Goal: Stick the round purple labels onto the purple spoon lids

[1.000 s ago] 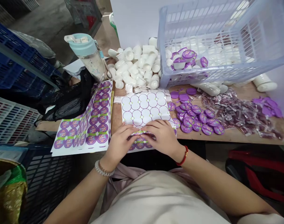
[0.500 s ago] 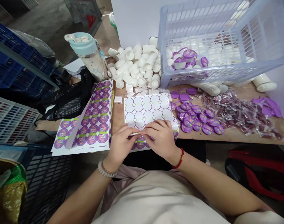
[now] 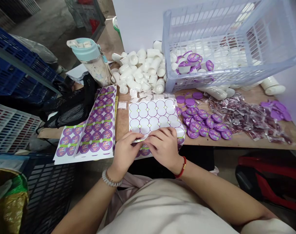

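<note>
A sticker sheet (image 3: 153, 117) with mostly bare white circles lies at the table's near edge. My left hand (image 3: 125, 152) and my right hand (image 3: 164, 146) rest on its lower part, fingertips pinched together where the sheet folds, over a row of purple stickers. Whether a sticker is between the fingers is hidden. To the left lies a stack of full purple sticker sheets (image 3: 94, 130). Right of my hands sits a group of purple-stickered lids (image 3: 205, 125).
A pale blue plastic basket (image 3: 223, 42) holding white jars and some stickered lids stands tilted at the back right. A pile of white jars (image 3: 140, 73) and a teal-lidded water bottle (image 3: 94, 61) stand behind. Small wrapped packets (image 3: 250, 118) cover the right. Blue crates (image 3: 14, 74) stand left.
The blank sheet has shifted slightly right and my fingertips have drawn closer together on its fold. The lifted corner of the left sticker stack has settled flatter.
</note>
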The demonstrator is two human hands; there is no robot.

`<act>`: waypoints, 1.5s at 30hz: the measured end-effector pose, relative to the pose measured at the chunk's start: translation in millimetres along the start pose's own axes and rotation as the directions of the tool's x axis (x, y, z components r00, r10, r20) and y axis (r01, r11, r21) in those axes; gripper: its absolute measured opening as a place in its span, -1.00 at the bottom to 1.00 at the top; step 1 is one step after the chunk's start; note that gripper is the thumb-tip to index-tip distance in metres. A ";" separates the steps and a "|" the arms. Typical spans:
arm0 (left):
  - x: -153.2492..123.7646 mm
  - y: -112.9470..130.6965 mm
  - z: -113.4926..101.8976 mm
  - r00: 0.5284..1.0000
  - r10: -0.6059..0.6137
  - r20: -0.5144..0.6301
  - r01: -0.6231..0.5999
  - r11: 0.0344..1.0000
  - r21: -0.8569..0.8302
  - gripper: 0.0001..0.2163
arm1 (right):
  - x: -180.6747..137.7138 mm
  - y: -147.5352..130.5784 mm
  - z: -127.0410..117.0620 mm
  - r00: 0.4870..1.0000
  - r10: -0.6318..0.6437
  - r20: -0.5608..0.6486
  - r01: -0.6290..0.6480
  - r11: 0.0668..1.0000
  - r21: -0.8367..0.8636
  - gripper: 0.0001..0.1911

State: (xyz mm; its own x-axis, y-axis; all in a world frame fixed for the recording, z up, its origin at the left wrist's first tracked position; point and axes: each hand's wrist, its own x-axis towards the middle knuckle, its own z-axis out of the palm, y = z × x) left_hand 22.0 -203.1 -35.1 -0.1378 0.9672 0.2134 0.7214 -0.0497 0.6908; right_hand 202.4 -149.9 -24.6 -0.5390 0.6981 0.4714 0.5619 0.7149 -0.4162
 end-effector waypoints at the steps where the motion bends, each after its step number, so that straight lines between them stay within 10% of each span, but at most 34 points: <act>1: 0.4 0.2 -0.8 1.000 0.003 0.009 -0.003 1.000 0.000 -0.82 | -1.1 0.1 1.0 1.000 -0.014 -0.006 0.014 1.000 -0.012 -0.82; 21: 0.6 3.8 -1.9 0.993 -0.118 0.024 0.117 0.993 0.022 -0.63 | -12.8 -5.5 13.1 0.994 0.072 -0.085 -0.071 0.997 0.023 -0.84; 28: -5.6 -1.8 -8.3 0.971 0.138 0.194 -0.166 0.977 0.137 -0.68 | -19.8 -2.1 0.9 0.992 0.110 -0.064 -0.091 0.965 0.244 -0.82; 34: -8.0 -6.9 -17.3 0.917 0.210 0.340 -0.315 0.904 0.289 -0.29 | -27.8 12.6 -32.1 0.930 0.342 -0.133 -0.162 0.708 0.687 -0.93; 45: 64.7 53.7 16.9 0.965 0.255 0.055 -0.261 0.937 0.233 -0.79 | -36.4 66.8 -72.5 0.862 0.473 -0.183 -0.281 0.746 0.603 -0.81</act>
State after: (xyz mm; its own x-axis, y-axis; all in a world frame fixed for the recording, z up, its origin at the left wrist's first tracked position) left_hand 63.3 -139.0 4.1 0.0883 0.9347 0.3443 0.8700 -0.2407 0.4304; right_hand 305.1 -130.5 -13.2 -0.0845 0.9323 0.3516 0.1922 0.3615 -0.9124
